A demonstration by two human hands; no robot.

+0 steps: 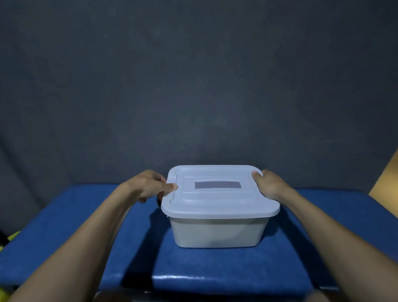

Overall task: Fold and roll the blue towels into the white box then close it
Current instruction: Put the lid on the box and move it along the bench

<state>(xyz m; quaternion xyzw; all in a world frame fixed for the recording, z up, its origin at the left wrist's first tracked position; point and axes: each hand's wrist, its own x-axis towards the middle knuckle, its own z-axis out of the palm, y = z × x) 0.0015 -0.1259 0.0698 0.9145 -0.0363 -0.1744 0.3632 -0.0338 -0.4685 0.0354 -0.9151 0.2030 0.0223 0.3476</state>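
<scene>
The white box [217, 232] stands in the middle of the blue padded table [67, 229], with its white lid [218, 202] lying flat on top. A grey rectangle marks the lid's centre. My left hand [149, 186] grips the lid's left edge, thumb on top and fingers curled under the rim. My right hand [271, 184] grips the lid's right edge in the same way. No blue towels are in sight; the box's inside is hidden by the lid.
A dark grey wall [190, 71] rises close behind the table. A tan cardboard-like panel [393, 176] leans at the far right. Something yellow-green [1, 246] shows past the table's left edge.
</scene>
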